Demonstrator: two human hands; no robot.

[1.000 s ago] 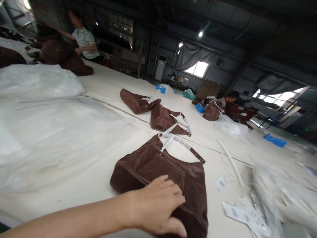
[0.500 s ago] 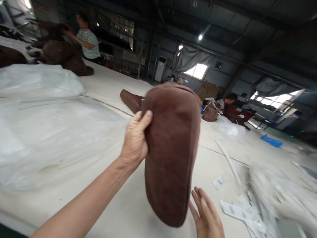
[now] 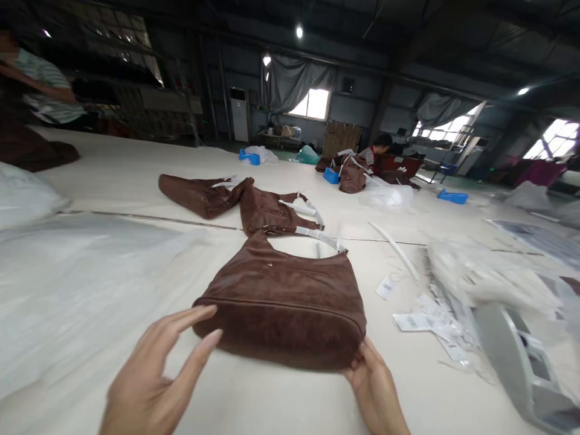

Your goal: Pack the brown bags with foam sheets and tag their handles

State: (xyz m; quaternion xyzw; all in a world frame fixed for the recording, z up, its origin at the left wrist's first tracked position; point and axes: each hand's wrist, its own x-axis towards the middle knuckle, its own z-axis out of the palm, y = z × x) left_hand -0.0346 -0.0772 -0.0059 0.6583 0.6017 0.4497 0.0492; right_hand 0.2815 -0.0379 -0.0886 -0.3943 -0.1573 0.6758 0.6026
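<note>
A brown suede-like shoulder bag [image 3: 283, 299] was laid flat on the wide, pale cloth-covered surface [image 3: 136, 193], just ahead of both hands. Its long axis was set across the view, left to right, with the rounded bottom edge turned toward the wearer and the curved opening and strap [image 3: 312, 235] pointed away. The material was seen to be soft and matte, with a napped, slightly mottled texture; a seam was run along the lower edge, and a small metal stud was set near the top. The strap was partly wrapped in white paper. The left hand [image 3: 154, 380] was held open with fingers spread, its fingertips touching the bag's lower left corner without gripping it. The right hand [image 3: 376, 386] was placed at the lower right corner, its fingers closed lightly on the bag's edge. Beyond the bag, two more brown bags [image 3: 235, 202] of the same material were laid flat, their straps also wrapped in white. To the right, paper tags [image 3: 414, 320] were scattered beside a heap of clear plastic bags [image 3: 480, 278], and a long white strip [image 3: 394, 248] was laid nearby. Clear plastic sheeting [image 3: 67, 284] was spread over the left of the surface. A person in a striped shirt [image 3: 40, 90] was seen far left, and another person [image 3: 380, 151] was seated far back.
</note>
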